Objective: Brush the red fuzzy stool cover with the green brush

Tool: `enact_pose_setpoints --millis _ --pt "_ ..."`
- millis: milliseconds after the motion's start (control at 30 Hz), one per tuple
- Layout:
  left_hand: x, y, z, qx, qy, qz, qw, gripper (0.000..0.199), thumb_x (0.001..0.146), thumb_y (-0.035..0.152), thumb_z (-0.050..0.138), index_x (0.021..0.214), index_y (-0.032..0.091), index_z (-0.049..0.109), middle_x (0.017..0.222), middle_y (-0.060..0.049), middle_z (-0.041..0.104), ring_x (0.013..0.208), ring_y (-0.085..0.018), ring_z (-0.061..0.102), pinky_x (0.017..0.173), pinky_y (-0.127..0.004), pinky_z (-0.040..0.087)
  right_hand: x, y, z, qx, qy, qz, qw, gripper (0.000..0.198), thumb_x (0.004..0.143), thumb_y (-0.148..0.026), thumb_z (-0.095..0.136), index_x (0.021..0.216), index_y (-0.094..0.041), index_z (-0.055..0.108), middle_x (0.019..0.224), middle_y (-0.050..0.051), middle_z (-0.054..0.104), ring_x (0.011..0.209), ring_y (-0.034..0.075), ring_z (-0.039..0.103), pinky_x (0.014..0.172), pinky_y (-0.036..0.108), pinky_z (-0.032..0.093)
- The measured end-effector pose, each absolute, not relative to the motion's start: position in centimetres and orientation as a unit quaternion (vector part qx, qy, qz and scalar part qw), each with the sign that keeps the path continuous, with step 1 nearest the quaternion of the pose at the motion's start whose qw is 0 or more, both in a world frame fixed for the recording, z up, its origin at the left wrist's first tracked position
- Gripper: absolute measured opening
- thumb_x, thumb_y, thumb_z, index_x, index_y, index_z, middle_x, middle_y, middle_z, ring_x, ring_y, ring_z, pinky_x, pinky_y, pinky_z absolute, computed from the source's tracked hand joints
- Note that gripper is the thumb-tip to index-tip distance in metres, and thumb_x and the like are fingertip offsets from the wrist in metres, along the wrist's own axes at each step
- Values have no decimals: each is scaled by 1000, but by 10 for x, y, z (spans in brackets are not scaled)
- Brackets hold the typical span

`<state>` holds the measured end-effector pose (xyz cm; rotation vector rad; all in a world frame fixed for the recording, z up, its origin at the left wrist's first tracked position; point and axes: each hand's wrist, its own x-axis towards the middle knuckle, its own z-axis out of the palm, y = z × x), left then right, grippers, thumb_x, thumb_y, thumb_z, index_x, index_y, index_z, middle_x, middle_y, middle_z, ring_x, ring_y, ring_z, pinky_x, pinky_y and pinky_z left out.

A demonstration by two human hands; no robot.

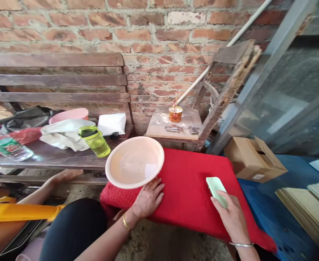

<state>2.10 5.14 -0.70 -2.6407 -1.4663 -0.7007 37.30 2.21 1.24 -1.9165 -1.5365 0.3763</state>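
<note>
My left hand (pixel 149 197), with a gold bracelet at the wrist, lies open with fingers spread on the red cloth (pixel 186 181). Its fingertips are at the near rim of a pale pink basin (pixel 134 139), which seems to have a little clear water in it and a whitish square patch. Over the right half of the cloth, my right hand (pixel 231 214) is closed around the lower part of a mint-green phone (pixel 215 183). A silver bangle circles that wrist. I cannot tell whether the phone rests on the cloth.
A wooden bench (pixel 64 161) on the left bears a green water bottle (pixel 96 142), a plastic bottle (pixel 11 148) and cloths. Another person's arm (pixel 42 188) is below. A wooden chair (pixel 162 128) holds a tin (pixel 175 114) and padlocks. A cardboard box (pixel 253 159) stands right.
</note>
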Motion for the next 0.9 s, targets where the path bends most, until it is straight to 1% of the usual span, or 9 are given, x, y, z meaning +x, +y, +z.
enact_pose_setpoints --millis 67,167,300,400,500,600,667,767,900 --pt "21 48 -5 -844 -471 -254 22 32 93 20 54 124 19 64 133 -14 62 125 -28 59 102 -45 54 336 31 16 -702 -609 161 333 43 85 -61 53 104 -25 69 98 7 61 96 25 62 89 39 50" --pt "17 36 -1 -828 -453 -330 21 34 93 14 49 125 19 61 125 -15 62 117 -26 61 96 -42 57 268 40 20 -650 -672 161 317 32 88 -50 55 104 -26 69 101 7 61 95 24 62 86 37 51" --pt "12 19 5 -809 -439 -390 9 37 93 10 47 127 18 57 114 -13 63 102 -22 64 87 -38 58 218 49 20 -593 -763 122 227 21 85 -34 60 103 -29 70 101 6 62 94 24 62 84 38 49" --pt "11 15 11 -825 -422 -376 3 40 90 7 44 126 19 57 108 -11 64 94 -21 64 83 -38 58 250 57 18 -637 -740 88 201 24 83 -38 61 103 -30 71 104 6 63 92 26 62 83 41 49" --pt "11 16 17 -822 -407 -398 -7 43 87 3 42 124 19 56 104 -10 65 90 -20 64 83 -36 57 298 59 20 -735 -636 34 231 36 82 -52 57 101 -26 72 95 9 61 91 29 61 81 44 50" --pt "12 15 25 -801 -394 -448 -38 44 86 0 43 125 18 55 102 -10 64 88 -18 62 80 -32 56 299 53 24 -751 -603 37 267 43 83 -60 55 102 -25 72 97 9 60 91 29 61 81 43 50" --pt "13 13 32 -792 -388 -467 -66 44 86 -1 43 125 18 54 101 -9 64 87 -18 61 77 -31 55 268 46 25 -703 -648 94 277 36 84 -56 57 102 -28 71 101 7 61 92 25 62 83 39 51" --pt "15 7 39 -793 -372 -473 -95 44 86 -1 43 124 18 54 98 -9 64 85 -18 61 76 -31 55 218 46 23 -627 -721 157 251 25 86 -47 59 100 -30 71 98 3 63 93 22 62 82 34 50" --pt "16 1 40 -812 -367 -446 -85 43 84 0 43 122 17 56 97 -9 65 86 -19 62 82 -35 56 218 63 21 -675 -697 120 212 27 83 -43 60 102 -28 72 102 5 64 95 24 62 83 38 48"
